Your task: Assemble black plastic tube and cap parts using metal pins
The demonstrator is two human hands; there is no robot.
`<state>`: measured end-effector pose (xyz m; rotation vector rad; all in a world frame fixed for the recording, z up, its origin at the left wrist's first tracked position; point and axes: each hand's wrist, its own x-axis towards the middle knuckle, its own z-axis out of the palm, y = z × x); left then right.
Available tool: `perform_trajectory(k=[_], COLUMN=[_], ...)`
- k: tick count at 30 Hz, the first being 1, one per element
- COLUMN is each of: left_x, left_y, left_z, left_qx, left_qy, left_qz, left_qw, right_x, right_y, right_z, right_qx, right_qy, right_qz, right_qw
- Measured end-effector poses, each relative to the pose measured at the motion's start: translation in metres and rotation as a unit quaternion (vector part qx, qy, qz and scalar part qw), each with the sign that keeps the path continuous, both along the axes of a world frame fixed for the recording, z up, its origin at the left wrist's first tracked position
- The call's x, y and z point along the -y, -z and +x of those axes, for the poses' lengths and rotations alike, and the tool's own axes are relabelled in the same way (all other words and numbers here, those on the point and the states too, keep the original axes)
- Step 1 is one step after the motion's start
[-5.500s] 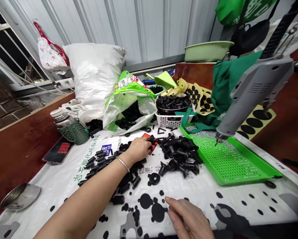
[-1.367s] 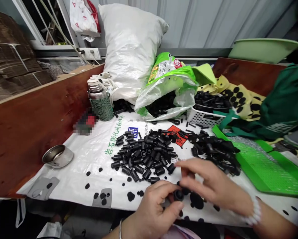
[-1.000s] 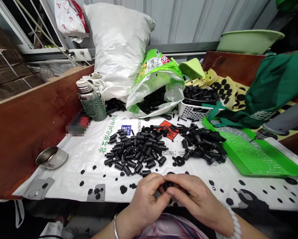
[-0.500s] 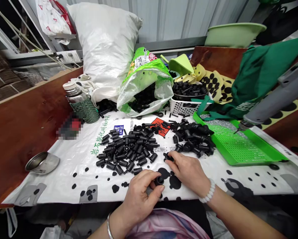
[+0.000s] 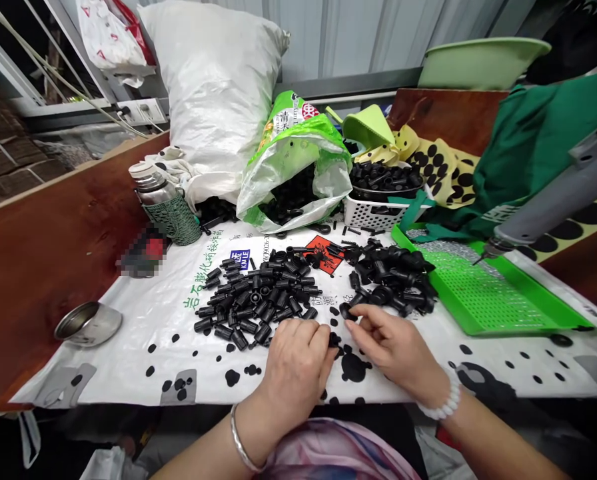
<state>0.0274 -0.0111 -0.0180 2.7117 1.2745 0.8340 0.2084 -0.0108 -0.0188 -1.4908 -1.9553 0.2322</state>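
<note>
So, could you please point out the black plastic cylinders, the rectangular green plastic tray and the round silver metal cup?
Black plastic cylinders [image 5: 261,295]: head view, heap's middle.
Green plastic tray [image 5: 518,329]: head view, front rim.
Silver metal cup [image 5: 97,327]: head view, outer wall.

Your light is bright and even, strongest on the white sack. In front of the sack, the black parts merge, losing detail; left of it, the window is dark. Pixelation masks an item to its lower left. Far to its right, wide-angle distortion stretches your grey tool.
</note>
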Motion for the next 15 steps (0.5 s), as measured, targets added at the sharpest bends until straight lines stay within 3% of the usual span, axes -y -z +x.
perform_trajectory(k=[2,4,7,11,15], left_x=[-0.003,-0.004,-0.005,0.0,0.013], left_y=[0.0,0.001,0.003,0.002,-0.006], left_z=[0.0,-0.001,-0.001,0.0,0.003], left_qx=[-0.011,-0.019,-0.024,0.004,0.084], left_qy=[-0.009,-0.019,-0.027,-0.012,0.067], left_qz=[0.004,0.0,-0.003,0.005,-0.001], left_qw=[1.0,1.0,0.999,1.0,0.994], right_x=[0.006,0.012,0.02,0.035,0.058], right_y=[-0.006,-0.009,-0.008,-0.005,-0.003], right_z=[0.009,0.019,0.033,0.041,0.032], right_qx=[-0.157,-0.318,-0.464,-0.551,-0.541], right_qy=[0.006,0.033,0.074,0.093,0.037], right_qz=[-0.048,-0.106,-0.149,-0.182,-0.313], right_qw=[0.986,0.942,0.87,0.809,0.78])
